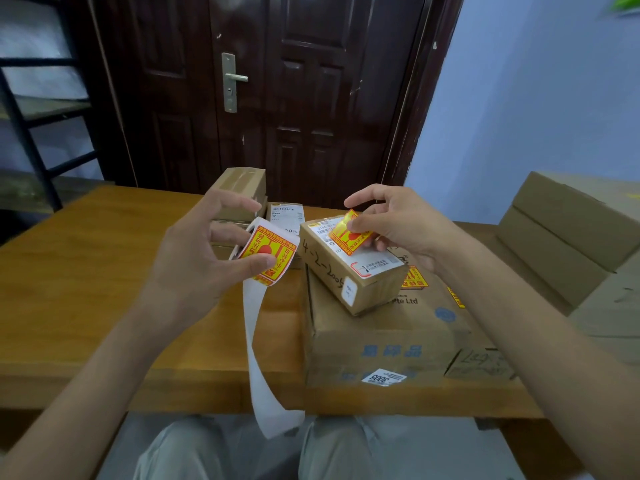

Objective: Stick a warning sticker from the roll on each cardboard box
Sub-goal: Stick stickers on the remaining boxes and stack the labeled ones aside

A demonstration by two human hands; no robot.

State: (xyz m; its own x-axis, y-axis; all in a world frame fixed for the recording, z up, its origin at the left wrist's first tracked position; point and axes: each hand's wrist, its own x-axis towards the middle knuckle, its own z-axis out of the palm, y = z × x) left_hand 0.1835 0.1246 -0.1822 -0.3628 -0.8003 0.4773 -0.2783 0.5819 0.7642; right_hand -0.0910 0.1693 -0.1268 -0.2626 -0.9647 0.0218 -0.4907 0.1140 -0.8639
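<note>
Cardboard boxes: at least six are counted — a small box (349,268) on a large box (384,327), a flat one (481,363) beside it, two (242,192) (285,216) behind the hands, a big one (571,233) at right.
Sticker rolls: one (266,254).
Peeled stickers: one (348,233).
Hands: two (194,251) (398,223).

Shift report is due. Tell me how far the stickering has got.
Done: the large box already carries a warning sticker. In hand: the right hand pinches a peeled sticker over the small box; the left hand holds the roll. Left: the boxes behind show no sticker.
</note>
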